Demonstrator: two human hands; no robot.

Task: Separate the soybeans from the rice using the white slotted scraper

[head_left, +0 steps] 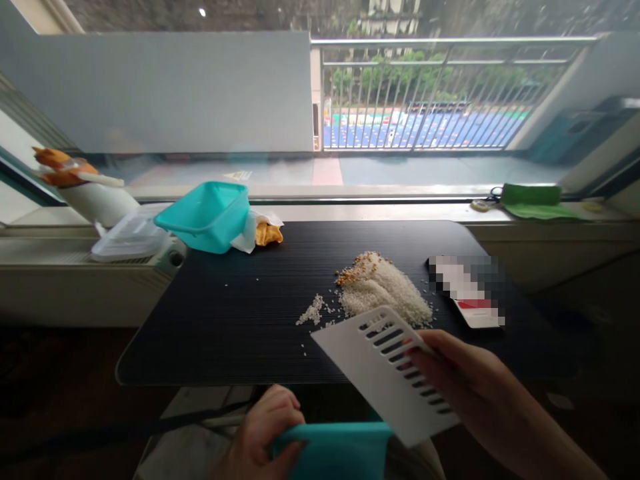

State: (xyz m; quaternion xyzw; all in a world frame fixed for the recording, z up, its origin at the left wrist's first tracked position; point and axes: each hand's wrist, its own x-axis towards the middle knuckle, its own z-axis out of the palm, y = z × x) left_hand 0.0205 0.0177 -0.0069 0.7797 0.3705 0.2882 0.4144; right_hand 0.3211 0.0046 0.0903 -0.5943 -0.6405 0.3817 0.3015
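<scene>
My right hand point(473, 380) is closed around one edge of a flat white plastic scraper point(365, 373) with a row of slots. The scraper is tilted above the table's front edge, its far corner near a pile of white rice point(395, 293). Yellow-brown grains point(357, 268) lie on the pile's back left side. With fingers over the rim, my left hand point(267, 433) grips a teal plastic container point(340, 453) below the table's front edge. The scraper's lower corner overlaps the container's right rim in view; I cannot tell whether they touch. The container's inside is hidden.
On the dark table point(200, 333), a small rice cluster point(313, 311) lies left of the pile. A phone point(480, 313) rests at the right. Another teal container point(215, 217) and an orange-brown packet point(269, 233) stand back left. Green cloth point(533, 200) lies on the sill.
</scene>
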